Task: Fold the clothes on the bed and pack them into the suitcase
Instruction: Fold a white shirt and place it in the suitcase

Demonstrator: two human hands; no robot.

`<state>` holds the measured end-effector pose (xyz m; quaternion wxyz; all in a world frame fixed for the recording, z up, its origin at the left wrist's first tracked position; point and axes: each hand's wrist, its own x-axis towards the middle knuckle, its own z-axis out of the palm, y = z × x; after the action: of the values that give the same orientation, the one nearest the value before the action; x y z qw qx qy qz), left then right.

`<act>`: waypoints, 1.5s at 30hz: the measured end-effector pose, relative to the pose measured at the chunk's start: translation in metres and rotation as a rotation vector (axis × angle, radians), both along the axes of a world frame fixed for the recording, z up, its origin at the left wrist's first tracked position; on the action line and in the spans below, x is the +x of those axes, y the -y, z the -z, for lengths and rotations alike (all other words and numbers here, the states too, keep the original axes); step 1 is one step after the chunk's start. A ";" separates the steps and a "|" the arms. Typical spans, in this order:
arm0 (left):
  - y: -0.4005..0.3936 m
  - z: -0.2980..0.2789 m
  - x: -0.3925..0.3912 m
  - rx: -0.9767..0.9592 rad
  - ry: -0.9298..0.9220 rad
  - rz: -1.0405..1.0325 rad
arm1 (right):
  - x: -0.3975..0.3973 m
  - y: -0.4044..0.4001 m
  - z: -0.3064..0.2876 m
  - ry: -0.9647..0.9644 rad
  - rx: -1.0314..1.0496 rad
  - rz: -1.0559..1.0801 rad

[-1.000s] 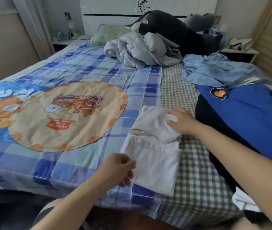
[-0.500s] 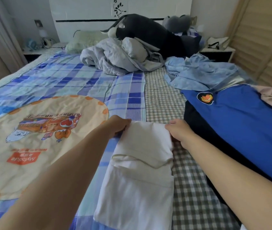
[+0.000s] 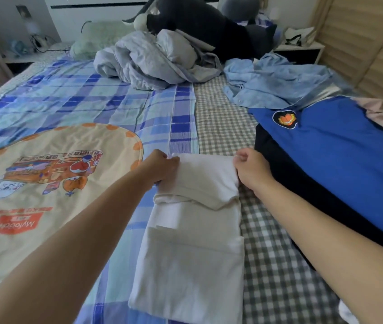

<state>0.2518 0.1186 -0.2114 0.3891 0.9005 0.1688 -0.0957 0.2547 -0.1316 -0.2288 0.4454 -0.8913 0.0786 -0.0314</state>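
A folded white garment [image 3: 192, 242] is laid between both arms on the bed [image 3: 277, 265]. Its far corners are pinched by the left hand [image 3: 160, 168] and right hand [image 3: 251, 170]. Right of the right hand, a blue shirt [image 3: 340, 155] is spread.

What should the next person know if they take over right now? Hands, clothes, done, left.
Left hand grips the far left corner of the white garment; right hand grips its far right corner.
The garment lies part-folded on the bed, its far end doubled over toward the person.
Done: first folds on the white garment only.
Left: finish this fold. Then fold the blue shirt, the dark garment under it and the light blue shirt, all loose on the right of the bed. Pack everything; no suitcase is in view.
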 end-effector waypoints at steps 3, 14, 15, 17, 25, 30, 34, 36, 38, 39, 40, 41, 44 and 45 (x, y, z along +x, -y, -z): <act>-0.016 -0.013 -0.066 -0.045 0.158 -0.045 | -0.064 0.007 -0.013 0.203 -0.084 -0.133; -0.032 -0.011 -0.189 -0.244 0.026 0.079 | -0.174 -0.014 -0.012 0.028 -0.394 -0.494; -0.031 -0.011 -0.183 -0.272 0.070 0.029 | -0.167 -0.015 -0.014 0.059 -0.339 -0.464; -0.026 -0.005 -0.174 -0.200 0.140 -0.057 | -0.152 -0.016 -0.013 0.052 -0.304 -0.434; -0.009 0.033 -0.247 -0.122 0.142 -0.222 | -0.152 -0.014 0.019 0.071 -0.328 -0.333; -0.002 0.055 -0.269 -0.131 0.259 -0.280 | -0.155 -0.015 0.022 0.116 -0.336 -0.280; -0.001 0.045 -0.264 -0.532 0.222 -0.389 | -0.199 -0.014 0.017 0.565 -0.595 -0.569; 0.004 0.040 -0.259 -0.649 0.165 -0.356 | -0.225 -0.017 0.023 0.326 -0.703 -0.845; 0.012 0.033 -0.250 -0.648 0.146 -0.348 | -0.236 -0.017 0.036 0.215 -0.825 -0.906; 0.015 0.029 -0.245 -0.645 0.148 -0.353 | -0.234 -0.016 0.040 0.254 -0.857 -0.888; 0.018 0.025 -0.241 -0.649 0.143 -0.354 | -0.230 -0.014 0.040 0.302 -0.856 -0.868; 0.020 0.020 -0.238 -0.664 0.143 -0.344 | -0.226 -0.011 0.037 0.356 -0.839 -0.833; 0.021 0.004 -0.251 -0.776 0.105 -0.299 | -0.219 0.002 0.016 0.434 -0.794 -0.837; 0.022 0.000 -0.260 -0.816 0.087 -0.281 | -0.222 0.008 0.004 0.411 -0.787 -0.889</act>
<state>-0.0077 0.0969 -0.2118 0.7293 0.6442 0.2216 -0.0628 0.0323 -0.1393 -0.2329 0.0603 -0.9118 -0.4041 -0.0406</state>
